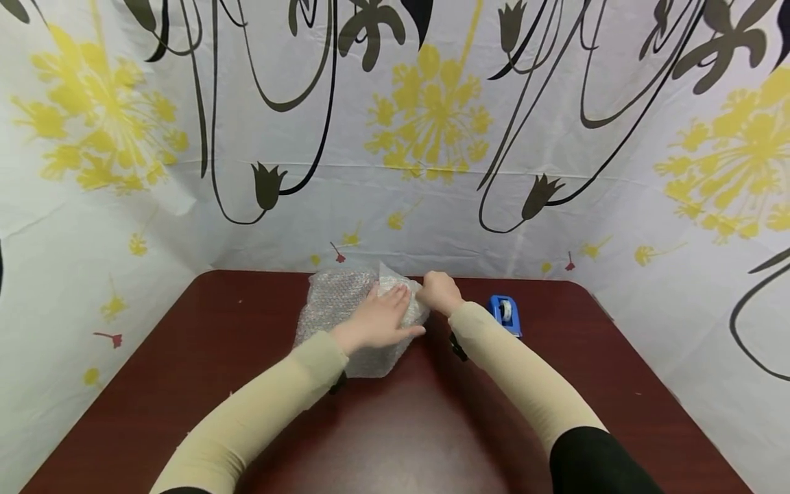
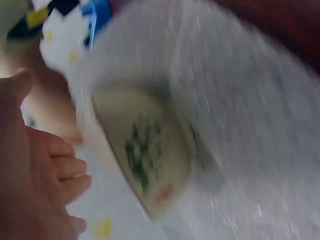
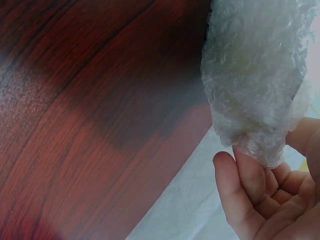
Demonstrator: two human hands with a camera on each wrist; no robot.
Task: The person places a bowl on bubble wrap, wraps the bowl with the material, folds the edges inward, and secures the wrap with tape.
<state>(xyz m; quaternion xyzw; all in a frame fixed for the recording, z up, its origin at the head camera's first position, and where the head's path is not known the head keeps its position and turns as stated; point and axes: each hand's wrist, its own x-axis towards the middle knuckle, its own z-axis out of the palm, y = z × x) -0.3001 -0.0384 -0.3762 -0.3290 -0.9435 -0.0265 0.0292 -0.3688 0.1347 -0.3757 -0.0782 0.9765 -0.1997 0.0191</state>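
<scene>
A sheet of clear bubble wrap [image 1: 336,295] lies bunched near the table's far edge. Blurred in the left wrist view, a cream ceramic piece [image 2: 145,150], like a bowl or cup with a green pattern and a red mark, shows amid the wrap; its full shape is hidden. My left hand [image 1: 382,319] is over the wrap with its fingers extended. To its right, my right hand [image 1: 439,293] grips the wrap's edge. The right wrist view shows the gathered end of the wrap [image 3: 255,75] between the thumb and fingers.
A blue tape dispenser [image 1: 505,312] stands on the dark red wooden table [image 1: 586,384], right of the right hand. Behind the table's far edge hangs a white sheet [image 1: 395,240] printed with flowers.
</scene>
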